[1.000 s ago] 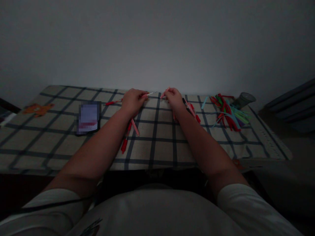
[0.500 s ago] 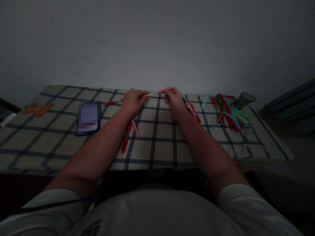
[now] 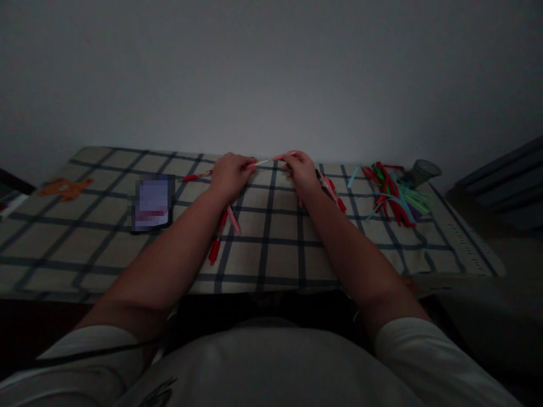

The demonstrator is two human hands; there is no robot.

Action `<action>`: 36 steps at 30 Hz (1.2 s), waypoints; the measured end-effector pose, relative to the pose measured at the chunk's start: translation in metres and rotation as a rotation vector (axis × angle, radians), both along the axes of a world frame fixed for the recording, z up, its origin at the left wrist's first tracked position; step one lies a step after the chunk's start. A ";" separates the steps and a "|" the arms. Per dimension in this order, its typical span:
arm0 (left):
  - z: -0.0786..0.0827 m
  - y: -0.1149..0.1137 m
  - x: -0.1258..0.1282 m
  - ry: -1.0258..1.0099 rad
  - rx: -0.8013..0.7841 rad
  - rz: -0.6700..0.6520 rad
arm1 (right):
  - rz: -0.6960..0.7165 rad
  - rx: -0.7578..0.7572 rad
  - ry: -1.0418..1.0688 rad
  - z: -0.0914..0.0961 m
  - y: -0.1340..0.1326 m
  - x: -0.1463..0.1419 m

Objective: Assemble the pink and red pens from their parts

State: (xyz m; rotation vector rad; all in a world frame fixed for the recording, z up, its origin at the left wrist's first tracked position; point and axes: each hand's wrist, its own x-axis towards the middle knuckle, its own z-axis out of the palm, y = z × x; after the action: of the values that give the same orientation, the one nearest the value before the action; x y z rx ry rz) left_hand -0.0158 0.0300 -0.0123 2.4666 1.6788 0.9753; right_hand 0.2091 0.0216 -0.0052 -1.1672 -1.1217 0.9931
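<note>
A thin white pen refill (image 3: 263,162) spans the gap between my hands near the table's far edge. My left hand (image 3: 231,176) is closed in a pinch on its left end. My right hand (image 3: 302,170) pinches a slim pink pen barrel (image 3: 279,157) at the other end; the fingers cover most of it. Under my left wrist lie a red pen (image 3: 215,249) and a pink pen piece (image 3: 233,220). Another red pen (image 3: 190,177) points out left of that hand. Several red, pink and black pens (image 3: 335,195) lie beside my right wrist, partly hidden.
A phone (image 3: 151,203) rests on the checked tablecloth (image 3: 280,254) at the left. Colourful strips (image 3: 394,195) are heaped at the right, before a dark cup (image 3: 424,172) lying tilted. A pale blue strip (image 3: 352,177) lies apart. The wall (image 3: 271,85) stands right behind the table.
Both hands stay almost in place. The white refill between them shows slightly brighter and straighter; nothing was let go or picked up.
</note>
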 end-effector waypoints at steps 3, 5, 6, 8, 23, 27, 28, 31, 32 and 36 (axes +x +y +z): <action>0.001 0.000 0.000 -0.004 -0.011 -0.007 | 0.006 -0.007 0.011 0.001 -0.001 0.001; 0.001 0.000 0.000 -0.003 -0.013 -0.003 | 0.024 -0.007 0.019 0.002 -0.002 0.001; 0.001 0.000 0.000 -0.002 -0.012 -0.001 | 0.031 -0.010 0.019 0.003 -0.003 0.001; 0.001 0.000 0.000 -0.002 -0.010 -0.004 | 0.033 -0.013 0.003 0.004 -0.004 0.000; 0.001 0.000 0.000 -0.009 -0.009 0.022 | -0.036 0.022 0.072 -0.002 0.003 0.003; 0.003 -0.002 0.000 -0.014 -0.025 0.029 | -0.047 0.032 0.052 -0.001 0.002 0.004; 0.003 -0.002 0.000 -0.016 -0.024 0.025 | -0.045 0.033 0.052 -0.001 0.002 0.004; 0.003 -0.002 0.000 -0.021 -0.015 0.005 | -0.049 0.022 0.058 -0.003 0.004 0.004; 0.002 -0.002 0.000 -0.018 -0.012 0.002 | -0.045 0.019 0.063 -0.004 0.005 0.004; 0.002 -0.001 0.002 0.011 -0.019 0.010 | 0.002 0.020 0.090 -0.005 0.005 0.003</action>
State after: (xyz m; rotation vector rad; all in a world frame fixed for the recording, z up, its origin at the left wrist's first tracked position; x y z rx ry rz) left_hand -0.0142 0.0286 -0.0101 2.4589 1.6975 0.9438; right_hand 0.2126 0.0267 -0.0099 -1.0946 -1.0593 1.0244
